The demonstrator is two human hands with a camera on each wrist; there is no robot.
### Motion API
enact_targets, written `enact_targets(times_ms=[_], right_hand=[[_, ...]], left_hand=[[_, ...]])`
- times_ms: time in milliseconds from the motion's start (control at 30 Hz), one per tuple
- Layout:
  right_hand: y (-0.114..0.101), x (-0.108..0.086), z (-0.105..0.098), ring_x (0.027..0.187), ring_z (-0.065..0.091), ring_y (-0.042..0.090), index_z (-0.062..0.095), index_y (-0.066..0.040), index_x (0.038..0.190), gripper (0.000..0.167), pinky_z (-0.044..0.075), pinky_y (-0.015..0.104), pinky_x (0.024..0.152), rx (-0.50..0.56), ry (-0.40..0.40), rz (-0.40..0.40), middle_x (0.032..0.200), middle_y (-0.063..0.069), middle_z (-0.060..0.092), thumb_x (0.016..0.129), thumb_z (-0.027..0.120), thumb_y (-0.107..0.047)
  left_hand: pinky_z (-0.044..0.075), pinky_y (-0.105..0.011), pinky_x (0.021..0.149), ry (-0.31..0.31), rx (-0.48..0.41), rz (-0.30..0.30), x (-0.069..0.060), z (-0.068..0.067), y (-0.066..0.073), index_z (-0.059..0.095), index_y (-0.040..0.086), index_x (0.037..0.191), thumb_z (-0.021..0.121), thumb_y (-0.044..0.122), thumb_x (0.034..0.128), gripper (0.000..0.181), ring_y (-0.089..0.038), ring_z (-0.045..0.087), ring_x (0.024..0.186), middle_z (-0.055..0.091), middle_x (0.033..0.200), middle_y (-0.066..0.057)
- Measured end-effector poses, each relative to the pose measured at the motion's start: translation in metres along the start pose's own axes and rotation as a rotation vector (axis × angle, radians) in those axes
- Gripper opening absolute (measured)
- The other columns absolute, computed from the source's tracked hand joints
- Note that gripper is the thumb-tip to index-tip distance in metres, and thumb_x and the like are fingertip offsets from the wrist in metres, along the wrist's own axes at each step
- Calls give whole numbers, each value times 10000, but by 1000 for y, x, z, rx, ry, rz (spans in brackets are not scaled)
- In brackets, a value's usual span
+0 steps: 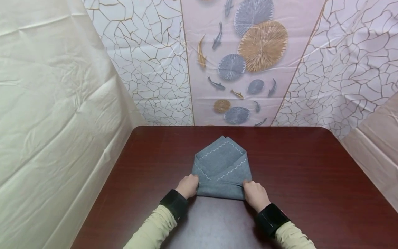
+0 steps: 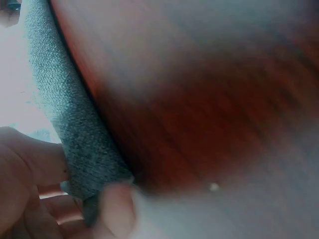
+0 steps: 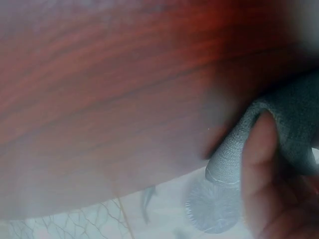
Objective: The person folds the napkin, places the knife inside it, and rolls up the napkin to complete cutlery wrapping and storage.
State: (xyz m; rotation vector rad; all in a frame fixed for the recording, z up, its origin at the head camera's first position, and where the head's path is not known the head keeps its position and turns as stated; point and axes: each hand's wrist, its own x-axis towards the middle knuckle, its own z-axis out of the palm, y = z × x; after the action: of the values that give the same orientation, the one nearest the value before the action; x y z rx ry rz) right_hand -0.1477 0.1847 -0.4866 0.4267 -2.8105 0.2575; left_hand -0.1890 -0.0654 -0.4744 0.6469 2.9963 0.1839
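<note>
A grey-blue cloth (image 1: 221, 166) with white wavy stitching lies folded on the dark red table, its far end coming to a point and its near edge folded into a straight band. At the near left corner my left hand (image 1: 188, 186) grips the fold. My right hand (image 1: 256, 195) pinches the near right corner. In the left wrist view the folded band (image 2: 75, 114) runs up from between the left thumb and fingers. The right wrist view has the right thumb (image 3: 261, 144) pressed into the cloth (image 3: 294, 114), with the other fingers partly hidden.
The glossy table (image 1: 304, 173) reaches back to a patterned wall covering (image 1: 164, 62). Pale fabric (image 1: 62, 103) hangs along the left side, and more fabric (image 1: 376, 145) along the right. Each wrist wears a black band.
</note>
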Motion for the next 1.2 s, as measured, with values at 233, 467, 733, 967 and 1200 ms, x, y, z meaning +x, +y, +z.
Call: enact_targets(times_ms=[233, 467, 733, 967, 1200], right_hand=[[0, -1, 4, 664, 448, 285, 476, -21, 677, 78, 344, 321, 440, -190, 266, -194, 686, 109, 426, 742, 495, 18], [-1, -2, 6, 695, 426, 231, 523, -69, 598, 166, 323, 354, 613, -276, 241, -360, 621, 43, 492, 746, 449, -59], [5, -19, 3, 742, 481, 307, 552, 18, 661, 114, 380, 449, 742, -256, 239, -457, 658, 124, 552, 640, 468, -57], [4, -23, 6, 757, 493, 333, 531, 42, 653, 189, 401, 471, 817, -245, 241, -459, 646, 147, 542, 685, 386, -75], [2, -21, 6, 583, 469, 295, 473, -25, 571, 73, 419, 383, 632, -250, 253, -442, 555, 104, 454, 644, 470, -35]], left_hand=[[416, -335, 596, 233, 304, 88, -5, 5, 7, 607, 110, 829, 640, 104, 782, 57, -214, 540, 741, 533, 770, -45], [424, -282, 558, 311, 404, 312, -17, 4, 9, 657, 154, 652, 667, 101, 710, 79, -157, 547, 655, 561, 678, 3], [468, -295, 556, 140, 291, 348, -26, 0, 4, 637, 95, 782, 663, 100, 702, 84, -189, 528, 727, 527, 757, -39], [453, -300, 573, 221, 399, 425, -15, 4, 6, 631, 129, 664, 717, 107, 642, 91, -186, 547, 628, 556, 667, -26], [472, -287, 559, 201, 368, 468, -10, 4, 8, 645, 117, 673, 715, 76, 657, 82, -188, 545, 621, 564, 663, -29]])
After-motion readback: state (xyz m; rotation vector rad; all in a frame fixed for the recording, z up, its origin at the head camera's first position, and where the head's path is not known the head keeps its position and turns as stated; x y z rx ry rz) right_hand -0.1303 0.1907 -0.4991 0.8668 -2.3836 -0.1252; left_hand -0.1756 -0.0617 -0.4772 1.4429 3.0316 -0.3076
